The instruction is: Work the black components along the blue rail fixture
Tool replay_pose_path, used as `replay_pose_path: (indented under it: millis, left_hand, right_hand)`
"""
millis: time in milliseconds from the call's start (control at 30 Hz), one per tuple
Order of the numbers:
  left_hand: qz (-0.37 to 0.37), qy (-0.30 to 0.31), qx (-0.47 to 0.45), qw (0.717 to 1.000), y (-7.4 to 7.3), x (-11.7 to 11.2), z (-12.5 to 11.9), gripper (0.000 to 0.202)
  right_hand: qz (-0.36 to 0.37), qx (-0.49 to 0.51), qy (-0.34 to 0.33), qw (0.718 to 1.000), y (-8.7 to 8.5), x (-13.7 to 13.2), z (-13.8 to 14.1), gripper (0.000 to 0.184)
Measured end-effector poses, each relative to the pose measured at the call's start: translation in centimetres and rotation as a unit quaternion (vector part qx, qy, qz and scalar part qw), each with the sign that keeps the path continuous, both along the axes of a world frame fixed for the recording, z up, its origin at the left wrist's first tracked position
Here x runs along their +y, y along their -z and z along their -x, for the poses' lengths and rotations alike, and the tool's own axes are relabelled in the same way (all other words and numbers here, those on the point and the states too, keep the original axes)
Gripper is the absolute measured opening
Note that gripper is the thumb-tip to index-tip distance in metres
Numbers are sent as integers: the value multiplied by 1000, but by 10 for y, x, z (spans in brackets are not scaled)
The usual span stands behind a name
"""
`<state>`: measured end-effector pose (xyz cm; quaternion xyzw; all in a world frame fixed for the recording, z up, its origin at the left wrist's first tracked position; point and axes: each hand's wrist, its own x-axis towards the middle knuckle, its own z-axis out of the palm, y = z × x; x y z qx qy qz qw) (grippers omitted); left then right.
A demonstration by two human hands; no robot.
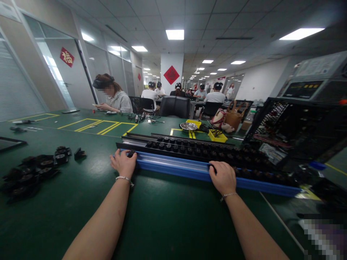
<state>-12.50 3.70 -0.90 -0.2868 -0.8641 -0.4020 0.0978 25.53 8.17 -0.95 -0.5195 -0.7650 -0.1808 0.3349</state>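
A long blue rail (173, 167) with a shiny groove lies crosswise on the green table in front of me. My left hand (123, 163) is closed at its left end, the fingers round a small black part (131, 154) there. Farther right, my right hand (223, 177) grips the rail's near side, fingers bent over its top edge. A row of black parts (252, 173) sits along the rail to the right of that hand. Directly behind it are dark rails (187, 148) filled with similar black round-faced pieces.
Loose black parts (35, 169) are heaped on the left, a single one (80, 154) beside them. A metal bowl (188, 126) and yellow trays (217, 136) stand behind the rails. An open computer case (295, 122) rises at right. A person (116, 97) sits across the table.
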Motion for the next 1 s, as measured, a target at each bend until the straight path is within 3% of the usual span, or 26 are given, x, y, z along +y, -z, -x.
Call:
replay_pose_path:
  millis: [1000]
  left_hand:
    - [-27,-25,-21,999,-2,-3,7,33]
  right_hand:
    - [-6,7,-4,1000,0,0,0,27]
